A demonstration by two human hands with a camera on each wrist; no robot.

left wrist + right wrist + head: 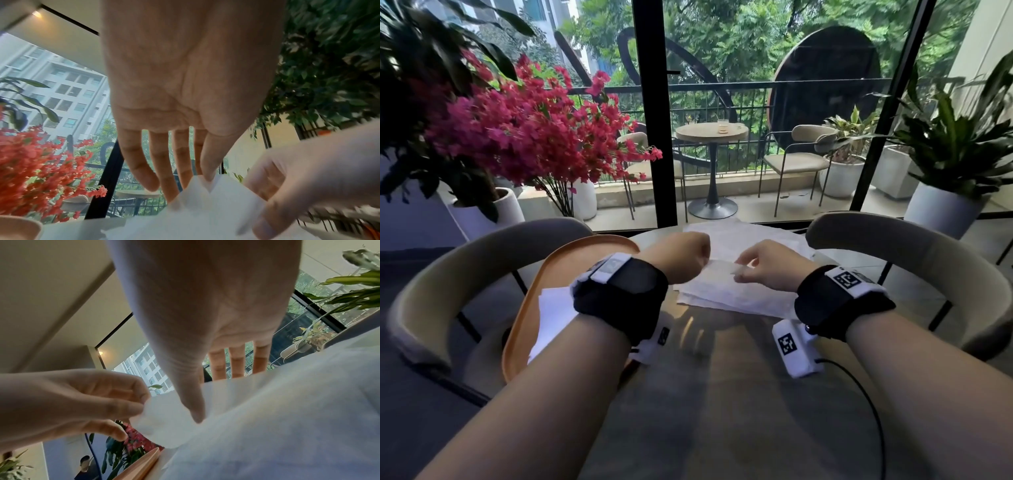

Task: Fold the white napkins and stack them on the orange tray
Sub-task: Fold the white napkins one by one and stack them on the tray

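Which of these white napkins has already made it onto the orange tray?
The napkin on the tray, lying on the orange tray beside the left forearm. The other napkins lie on the table, where both hands grip one.

My head camera sits high and looks forward and down across the table [722, 394], past both forearms, to the window beyond. My left wrist camera hangs low under the left hand [185, 81], very close, facing up along the palm toward the table's far edge. My right wrist camera does the same beneath the right hand [205, 305], just as near. All three share the white napkin [726, 287] pinched between the hands; each wrist view also catches the opposite hand.
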